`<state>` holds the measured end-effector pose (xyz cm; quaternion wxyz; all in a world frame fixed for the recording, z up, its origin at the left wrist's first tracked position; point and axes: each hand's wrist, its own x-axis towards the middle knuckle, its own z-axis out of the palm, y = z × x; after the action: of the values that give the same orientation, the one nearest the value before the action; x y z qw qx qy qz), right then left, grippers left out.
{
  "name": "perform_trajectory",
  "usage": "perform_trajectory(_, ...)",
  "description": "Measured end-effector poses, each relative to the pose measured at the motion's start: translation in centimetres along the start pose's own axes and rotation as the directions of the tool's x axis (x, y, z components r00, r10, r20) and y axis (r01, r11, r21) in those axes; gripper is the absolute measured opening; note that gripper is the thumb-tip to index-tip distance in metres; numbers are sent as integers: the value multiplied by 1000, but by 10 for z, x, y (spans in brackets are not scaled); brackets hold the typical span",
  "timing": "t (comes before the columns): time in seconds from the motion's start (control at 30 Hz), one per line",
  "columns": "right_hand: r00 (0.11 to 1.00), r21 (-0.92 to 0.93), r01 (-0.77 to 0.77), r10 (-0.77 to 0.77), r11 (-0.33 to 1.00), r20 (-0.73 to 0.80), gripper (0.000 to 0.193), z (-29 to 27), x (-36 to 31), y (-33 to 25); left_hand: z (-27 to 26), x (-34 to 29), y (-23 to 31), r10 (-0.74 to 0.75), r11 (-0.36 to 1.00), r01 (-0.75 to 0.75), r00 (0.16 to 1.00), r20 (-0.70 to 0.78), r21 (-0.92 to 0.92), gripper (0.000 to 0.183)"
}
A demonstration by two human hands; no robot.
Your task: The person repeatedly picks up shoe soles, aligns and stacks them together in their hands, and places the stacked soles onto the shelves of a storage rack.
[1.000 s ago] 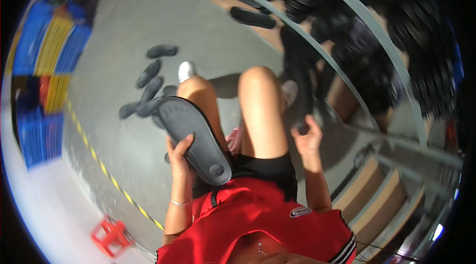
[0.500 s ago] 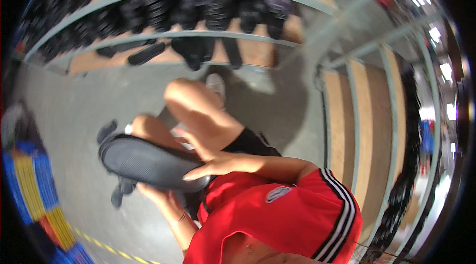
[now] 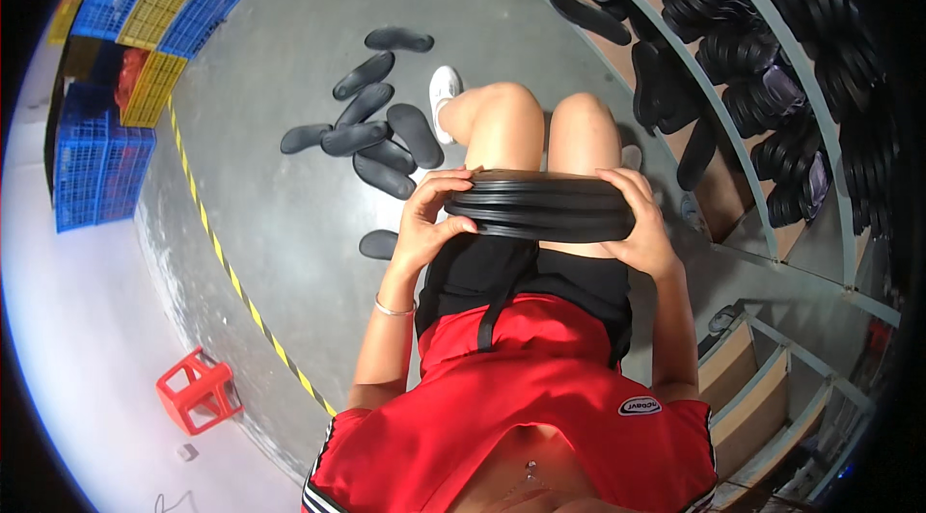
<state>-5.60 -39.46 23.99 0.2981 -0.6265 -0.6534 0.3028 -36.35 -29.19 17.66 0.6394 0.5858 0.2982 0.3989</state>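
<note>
Several stacked black soles (image 3: 545,206) lie between the left hand (image 3: 422,224) and right hand (image 3: 648,235), each part-closed, gripping one end.

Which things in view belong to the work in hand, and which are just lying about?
Work in hand:
stack of black soles, gripped at its ends by the left hand and right hand
likely also the loose black soles on the floor and the similar racked soles

Seemingly just lying about:
red plastic stool
stacked blue and yellow crates
</note>
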Motion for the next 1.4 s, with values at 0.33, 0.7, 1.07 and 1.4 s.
perform_trajectory(0.33,944,648,38,186,761,-274,84,29,8,24,36,19,18,133,846,-91,990,-42,525,89)
perform_trajectory(0.7,982,22,-46,50,999,-182,90,9,11,-7,35,43,6,168,899,-140,985,-32,415,67)
perform_trajectory(1.07,969,180,48,-2,982,-249,73,25,44,22,23,44,8,-3,984,45,972,-235,171,40)
perform_trajectory(1.4,999,923,-24,-33,384,40,54,54,136,-3,33,42,133,369,910,-313,911,-183,272,58)
